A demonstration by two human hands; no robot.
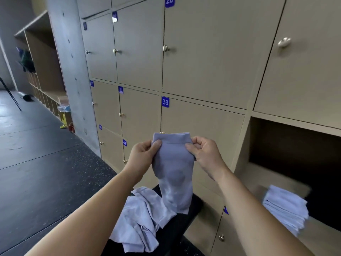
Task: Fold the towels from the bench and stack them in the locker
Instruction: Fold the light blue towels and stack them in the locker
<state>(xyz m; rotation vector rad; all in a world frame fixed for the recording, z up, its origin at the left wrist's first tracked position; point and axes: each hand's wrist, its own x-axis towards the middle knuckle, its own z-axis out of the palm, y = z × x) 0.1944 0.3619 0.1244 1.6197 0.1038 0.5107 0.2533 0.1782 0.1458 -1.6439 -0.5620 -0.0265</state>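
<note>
While it hangs in front of door 33 (201, 126), the held towel (173, 172) is folded over at its top edge. Its lower end overlaps the table (177, 231); can't tell if it touches. Left hand (143, 154) pinches the top left corner, thumb in front and fingers curled behind. Right hand (204, 154) pinches the top right corner the same way. Pile of unfolded towels (138, 220) lies crumpled on the black table, below and left of the held one. Open locker (295, 145) is to the right. Folded stack (285, 207) sits at its front edge, slightly blurred.
</note>
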